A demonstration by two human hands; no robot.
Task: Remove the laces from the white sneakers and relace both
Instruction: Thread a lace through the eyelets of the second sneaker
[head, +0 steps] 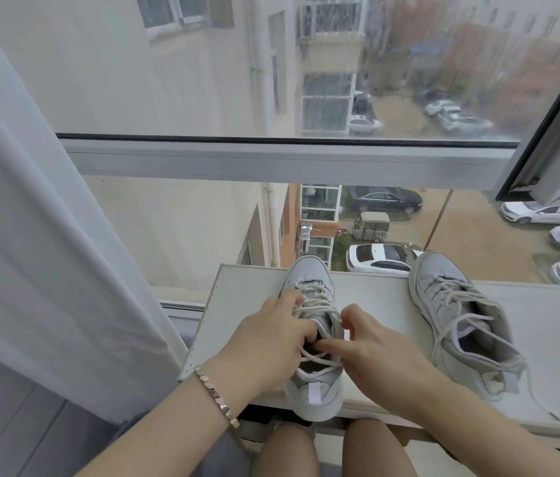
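Left hand [271,342], a bracelet [216,395] on its wrist, hangs over the left part of the shelf [375,304] with fingers curled, pinching the lace [316,301] at the throat of a sneaker [316,390]; right hand [375,349] is just beside it over the same part of the shelf, forefinger laid across the lace crossing and thumb bent at the sneaker's collar, though I cannot tell whether it truly grips; the sneaker stands upright on the shelf's left part, toe toward the far edge, heel jutting past the near edge, still laced; the second sneaker [461,315] lies toward the shelf's right, tipped on its side, laced too, one loose lace end [547,411] trailing over the shelf's near edge; a curtain [31,235] hangs left of the shelf; beyond its far edge, through the window glass, parked cars [378,258] show far below.
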